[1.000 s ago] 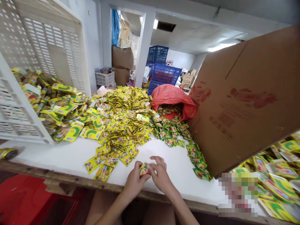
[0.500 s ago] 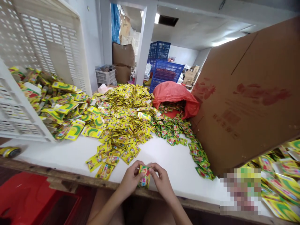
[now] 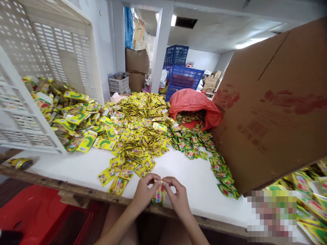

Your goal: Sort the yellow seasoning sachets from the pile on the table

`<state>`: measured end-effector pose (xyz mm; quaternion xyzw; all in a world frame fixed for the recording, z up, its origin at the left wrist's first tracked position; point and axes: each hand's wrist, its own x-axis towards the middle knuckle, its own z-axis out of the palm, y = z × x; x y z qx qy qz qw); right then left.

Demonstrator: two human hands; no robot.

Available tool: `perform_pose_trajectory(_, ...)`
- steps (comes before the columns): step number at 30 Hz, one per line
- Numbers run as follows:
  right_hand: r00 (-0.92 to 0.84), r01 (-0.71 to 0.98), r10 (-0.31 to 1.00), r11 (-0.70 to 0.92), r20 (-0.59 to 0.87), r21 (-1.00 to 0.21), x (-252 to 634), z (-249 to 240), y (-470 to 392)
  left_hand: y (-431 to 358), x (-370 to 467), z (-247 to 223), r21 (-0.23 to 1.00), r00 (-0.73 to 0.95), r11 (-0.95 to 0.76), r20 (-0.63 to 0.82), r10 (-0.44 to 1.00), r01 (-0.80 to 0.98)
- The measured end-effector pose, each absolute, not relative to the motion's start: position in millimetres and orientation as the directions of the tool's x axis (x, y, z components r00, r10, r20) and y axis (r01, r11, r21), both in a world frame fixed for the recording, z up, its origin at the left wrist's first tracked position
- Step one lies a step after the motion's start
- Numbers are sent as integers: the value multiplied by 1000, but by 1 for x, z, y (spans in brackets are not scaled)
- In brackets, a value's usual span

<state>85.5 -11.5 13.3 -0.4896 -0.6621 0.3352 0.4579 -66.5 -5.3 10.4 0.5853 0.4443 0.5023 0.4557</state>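
Observation:
At the table's front edge, my left hand (image 3: 147, 190) and my right hand (image 3: 176, 191) pinch the top of a small yellow-and-green printed carton (image 3: 158, 196) between thumbs and fingertips. My fingers cover its upper edge, and its contents are hidden. Just left of my left hand lie yellow sachets (image 3: 120, 183), the front of a large heap (image 3: 140, 132). Green sachets (image 3: 190, 144) spread to the right, spilling from a red bag (image 3: 194, 102) that lies open toward me.
A tipped white crate (image 3: 60, 148) at left spills yellow cartons (image 3: 87, 141). A large cardboard box (image 3: 265, 136) leans at right, with more cartons (image 3: 306, 200) past it. A yellow-and-black object (image 3: 21, 163) lies front left. A red stool (image 3: 33, 217) stands below. Blue crates (image 3: 184, 78) are stacked behind.
My fingertips have come closer together over the top of the carton, covering more of it. The whole view has shifted slightly, with the surroundings appearing farther right.

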Motion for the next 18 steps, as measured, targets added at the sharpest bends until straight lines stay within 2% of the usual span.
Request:
perform_pose_trajectory(7,-69,365,967,252,244,-896,81,18,-3,4,-61,12,982,37,-156,153,987,109)
perform_pose_trajectory(10,-71,330,968,249,239,-911,82,16,-5,5,-65,7,987,90,-154,150,985,39)
perform_pose_trajectory(14,-66,254,974,227,217,-940,77,3,-12,1,-68,2,995,158,-72,83,984,-74)
perform_pose_trajectory(18,-66,295,974,228,218,-928,86,1,-19,-9,-70,5,997,187,-82,81,979,0)
